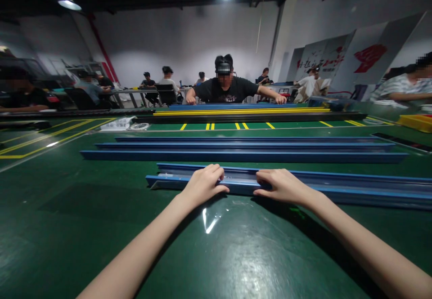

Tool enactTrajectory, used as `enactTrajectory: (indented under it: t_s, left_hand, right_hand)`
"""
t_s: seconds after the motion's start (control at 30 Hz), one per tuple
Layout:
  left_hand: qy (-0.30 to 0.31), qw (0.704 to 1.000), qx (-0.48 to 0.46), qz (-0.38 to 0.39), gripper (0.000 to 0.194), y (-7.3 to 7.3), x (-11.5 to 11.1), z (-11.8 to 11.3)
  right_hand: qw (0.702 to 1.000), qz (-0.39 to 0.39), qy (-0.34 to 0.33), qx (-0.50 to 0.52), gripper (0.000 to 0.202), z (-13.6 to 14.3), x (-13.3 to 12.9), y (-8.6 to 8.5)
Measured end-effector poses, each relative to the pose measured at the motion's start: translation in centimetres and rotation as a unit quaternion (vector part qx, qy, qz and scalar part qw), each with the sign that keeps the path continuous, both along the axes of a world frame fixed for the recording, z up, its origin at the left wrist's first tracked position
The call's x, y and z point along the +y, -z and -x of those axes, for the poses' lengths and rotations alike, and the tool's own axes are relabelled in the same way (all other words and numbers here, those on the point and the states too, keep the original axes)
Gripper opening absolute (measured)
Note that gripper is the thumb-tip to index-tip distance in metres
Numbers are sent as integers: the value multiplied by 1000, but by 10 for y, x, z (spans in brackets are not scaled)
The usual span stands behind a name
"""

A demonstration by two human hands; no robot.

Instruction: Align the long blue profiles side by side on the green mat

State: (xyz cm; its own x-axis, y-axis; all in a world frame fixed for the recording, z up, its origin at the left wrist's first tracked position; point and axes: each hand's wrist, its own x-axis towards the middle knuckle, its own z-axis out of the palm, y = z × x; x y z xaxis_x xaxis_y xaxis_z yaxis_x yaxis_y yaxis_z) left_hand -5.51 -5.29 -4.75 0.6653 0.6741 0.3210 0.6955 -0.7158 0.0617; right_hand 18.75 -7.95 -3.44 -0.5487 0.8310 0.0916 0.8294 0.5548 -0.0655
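Note:
A long blue channel strip lies across the green table in front of me and runs out of view on the right. Near its left end, my left hand grips the front wall, thumb outside and fingers curled over the edge. My right hand holds the same strip a short way to the right, fingers bent over the rim and thumb in front. Between the hands a short stretch of blue wall shows. What the fingertips touch inside the channel is partly hidden.
Behind it lie several more blue strips, parallel to it. Farther off are a yellow strip, a black strip and white items. A co-worker sits opposite. A yellow tray stands at right.

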Motion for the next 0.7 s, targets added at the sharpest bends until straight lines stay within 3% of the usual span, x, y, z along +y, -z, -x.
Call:
enactTrajectory:
  t_s: [0.27, 0.7]
  left_hand:
    - [-23, 999, -12, 41, 26, -8, 3, 21]
    - [-40, 997, -38, 54, 26, -3, 5, 21]
  right_hand:
    - [997, 4, -43, 63, 19, 31, 11, -1]
    - [997, 7, -38, 65, 19, 33, 13, -2]
